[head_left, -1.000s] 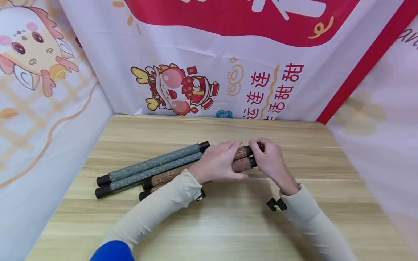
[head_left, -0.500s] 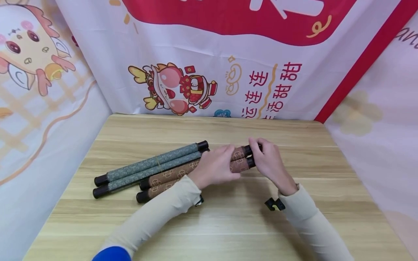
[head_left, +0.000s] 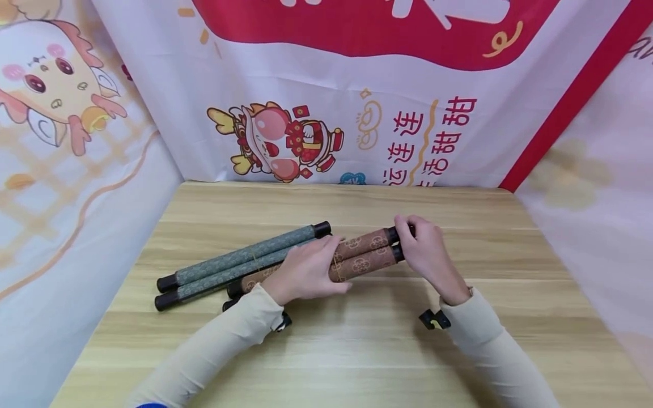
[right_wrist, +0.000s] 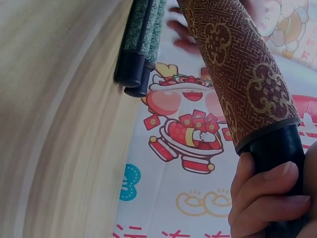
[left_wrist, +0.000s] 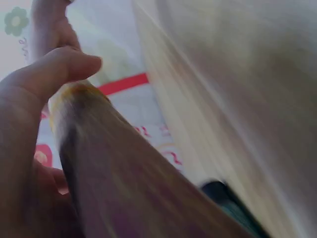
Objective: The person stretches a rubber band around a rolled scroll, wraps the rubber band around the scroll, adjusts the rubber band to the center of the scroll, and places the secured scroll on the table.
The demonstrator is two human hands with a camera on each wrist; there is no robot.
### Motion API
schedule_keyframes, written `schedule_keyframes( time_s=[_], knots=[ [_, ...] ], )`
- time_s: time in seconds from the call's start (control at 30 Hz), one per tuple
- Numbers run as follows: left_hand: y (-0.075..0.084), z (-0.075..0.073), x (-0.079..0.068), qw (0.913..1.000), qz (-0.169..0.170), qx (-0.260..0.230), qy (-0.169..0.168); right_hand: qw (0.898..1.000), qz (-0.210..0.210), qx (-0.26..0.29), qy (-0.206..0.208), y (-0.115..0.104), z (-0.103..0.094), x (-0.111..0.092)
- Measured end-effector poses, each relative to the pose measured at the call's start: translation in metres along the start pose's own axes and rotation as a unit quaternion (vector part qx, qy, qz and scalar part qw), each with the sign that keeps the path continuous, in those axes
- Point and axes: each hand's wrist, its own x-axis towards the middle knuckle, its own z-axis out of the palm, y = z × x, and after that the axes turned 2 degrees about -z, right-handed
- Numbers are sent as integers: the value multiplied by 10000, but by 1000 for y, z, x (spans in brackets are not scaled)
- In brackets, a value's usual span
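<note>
A brown patterned scroll [head_left: 364,263], wound into two rolls with black end knobs, lies slantwise with its right end tilted up off the table. My right hand [head_left: 423,246] grips the black knobs at that end; in the right wrist view its fingers [right_wrist: 270,198] curl round one knob [right_wrist: 277,151]. My left hand [head_left: 306,269] holds the scroll around its middle, thumb on the near side, hiding part of it. A thin yellow band [head_left: 336,267] crosses the brown cloth beside the left thumb. The left wrist view shows the scroll [left_wrist: 114,163] blurred, running between thumb and fingers.
A green patterned scroll [head_left: 245,260] with black knobs lies just behind and left of the brown one, a thin yellow band around it. The wooden table [head_left: 357,351] meets a printed cloth backdrop [head_left: 316,73] at the back, with cloth walls on both sides.
My left hand has slid left along the brown scroll, baring more of its cloth and the yellow band. My right hand stays at the knobs.
</note>
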Motion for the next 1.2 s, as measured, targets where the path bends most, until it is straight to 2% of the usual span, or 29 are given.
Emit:
schedule_keyframes(
  time_s=[0.2,0.3,0.37,0.47,0.6,0.73,0.97,1.2],
  knots=[
    [32,6,32,9972,554,-147,489,9999,-18,-46,138,-5,5,-6],
    [39,12,40,9967,476,33,661,9999,-53,48,142,-7,9,-7],
    [38,16,40,9968,361,175,697,9999,-61,53,117,-5,8,-7],
    [28,21,31,9977,125,246,618,9999,-14,11,128,1,1,-7],
    [6,24,13,9992,-150,225,287,9998,76,-46,150,9,-7,-7],
    [-10,25,-1,9998,-153,107,109,9999,116,-36,76,14,-8,-7],
    [-23,21,-15,9993,-58,-316,204,9998,163,25,-55,17,-6,-8],
    [-28,12,-27,9997,-68,-142,206,9992,304,82,-264,19,-3,-8]
  ],
)
